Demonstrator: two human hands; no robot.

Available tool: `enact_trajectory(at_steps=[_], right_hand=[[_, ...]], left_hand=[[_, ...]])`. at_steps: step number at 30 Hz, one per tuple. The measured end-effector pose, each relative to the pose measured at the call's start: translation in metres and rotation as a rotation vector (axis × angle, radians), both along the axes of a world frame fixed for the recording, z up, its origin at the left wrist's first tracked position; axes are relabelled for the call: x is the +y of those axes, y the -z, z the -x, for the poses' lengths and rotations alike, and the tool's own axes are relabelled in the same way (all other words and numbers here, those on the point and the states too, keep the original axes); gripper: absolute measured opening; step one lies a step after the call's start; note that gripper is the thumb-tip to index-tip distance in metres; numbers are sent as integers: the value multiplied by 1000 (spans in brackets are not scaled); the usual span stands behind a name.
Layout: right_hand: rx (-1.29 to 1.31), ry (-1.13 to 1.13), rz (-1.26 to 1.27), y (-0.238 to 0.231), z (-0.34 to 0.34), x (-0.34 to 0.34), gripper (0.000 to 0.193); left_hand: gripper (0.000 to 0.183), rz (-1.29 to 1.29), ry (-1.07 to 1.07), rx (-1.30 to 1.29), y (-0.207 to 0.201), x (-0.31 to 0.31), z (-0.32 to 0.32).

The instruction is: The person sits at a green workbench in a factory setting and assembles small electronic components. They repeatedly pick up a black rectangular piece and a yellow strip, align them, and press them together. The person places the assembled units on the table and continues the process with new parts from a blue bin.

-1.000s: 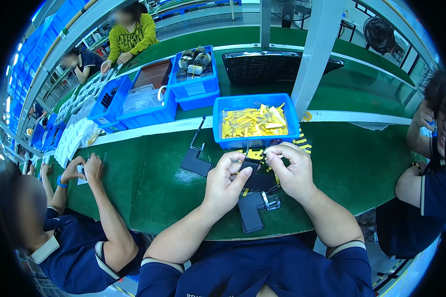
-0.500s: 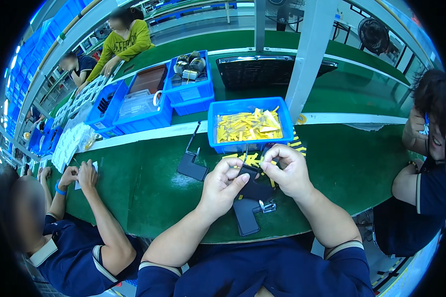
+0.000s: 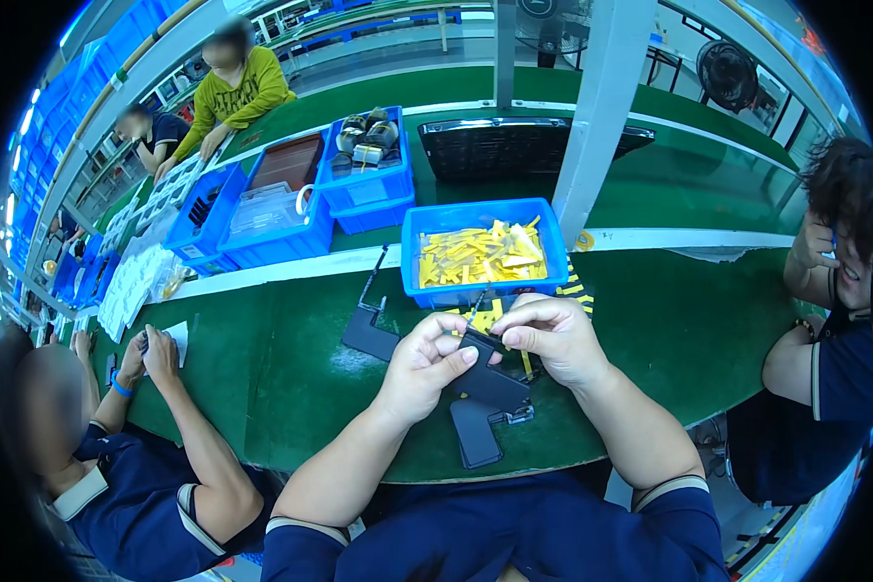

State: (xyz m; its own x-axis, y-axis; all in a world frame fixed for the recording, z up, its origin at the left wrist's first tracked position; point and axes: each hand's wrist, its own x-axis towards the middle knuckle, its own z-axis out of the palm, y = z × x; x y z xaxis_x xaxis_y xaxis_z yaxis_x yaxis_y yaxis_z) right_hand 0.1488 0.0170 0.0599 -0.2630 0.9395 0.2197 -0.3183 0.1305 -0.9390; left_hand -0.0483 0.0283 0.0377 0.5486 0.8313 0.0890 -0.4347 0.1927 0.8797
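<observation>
My left hand [image 3: 420, 367] is closed on a flat black L-shaped part [image 3: 498, 384], its thumb lying on the top face. A thin dark rod rises from behind that part. At the part's upper right edge, the fingertips of my right hand [image 3: 559, 345] are pinched together against it; anything small between them is hidden. Just below, nearer to me, a second black L-shaped part [image 3: 473, 433] with a metal hinge-like piece lies on the green table. A third such part [image 3: 370, 336], its thin arm pointing away, rests left of my hands.
Beyond my hands stands a blue bin [image 3: 485, 295] of yellow strips [image 3: 480, 255], with more strips lying beside it. Stacked blue bins [image 3: 367, 184] and a white post [image 3: 598, 116] are farther back. Co-workers sit close on my left and right.
My right fingertips have come in against the edge of the held part, which has tilted to show more of its flat face. The left neighbour's hands now hold a small dark thing.
</observation>
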Motion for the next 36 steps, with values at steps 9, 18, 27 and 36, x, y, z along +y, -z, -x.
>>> enact_trajectory(at_steps=[9,18,27,36], right_hand=[[-286,378,-117,4,4,3,17],[-383,195,-169,8,1,-2,37],[-666,-119,-254,-5,6,-5,74],[-635,322,-350,4,10,-3,9]], left_hand=[[21,-242,-313,272,2,25,17],[34,-644,-855,1330,3,60,67],[33,-924,-326,707,-20,10,9],[18,-145,-110,356,-5,12,7]])
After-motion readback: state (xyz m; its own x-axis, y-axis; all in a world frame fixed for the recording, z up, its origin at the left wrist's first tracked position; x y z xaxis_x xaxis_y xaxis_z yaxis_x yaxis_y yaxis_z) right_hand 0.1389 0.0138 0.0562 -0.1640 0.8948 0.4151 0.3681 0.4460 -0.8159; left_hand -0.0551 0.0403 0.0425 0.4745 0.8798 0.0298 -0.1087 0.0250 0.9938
